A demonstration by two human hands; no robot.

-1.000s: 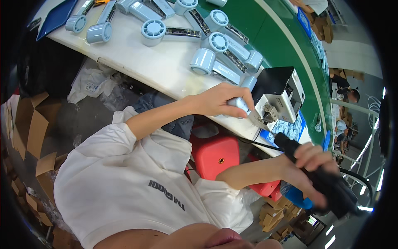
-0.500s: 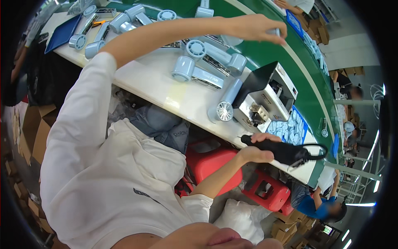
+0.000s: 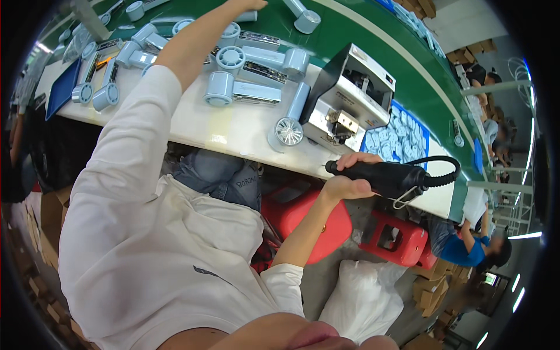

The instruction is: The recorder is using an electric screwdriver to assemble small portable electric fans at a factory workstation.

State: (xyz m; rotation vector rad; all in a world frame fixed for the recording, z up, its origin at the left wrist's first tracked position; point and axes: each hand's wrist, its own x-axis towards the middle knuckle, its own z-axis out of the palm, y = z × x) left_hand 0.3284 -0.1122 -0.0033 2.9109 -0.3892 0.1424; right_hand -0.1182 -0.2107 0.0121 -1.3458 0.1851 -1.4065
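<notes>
My right hand is closed round a black electric screwdriver, its bit pointing left over the table's near edge. My left hand is reached out to the far side and partly cut off by the upper edge, so its fingers cannot be made out. Just beside it lies a light blue handle. Several light blue handheld fans, some with opened handles showing their insides, lie on the white table under my left arm; one stubby fan is nearest. Another fan rests beside a black-and-white screw feeder.
A blue tray of light blue parts sits right of the feeder. Beyond the white table runs a green conveyor belt bearing a fan. Red stools stand below. A co-worker in blue is at the right.
My left hand has swung left and away from the spot above the belt; a fan now shows on the belt there. The view has shifted rightward. My right hand keeps the screwdriver.
</notes>
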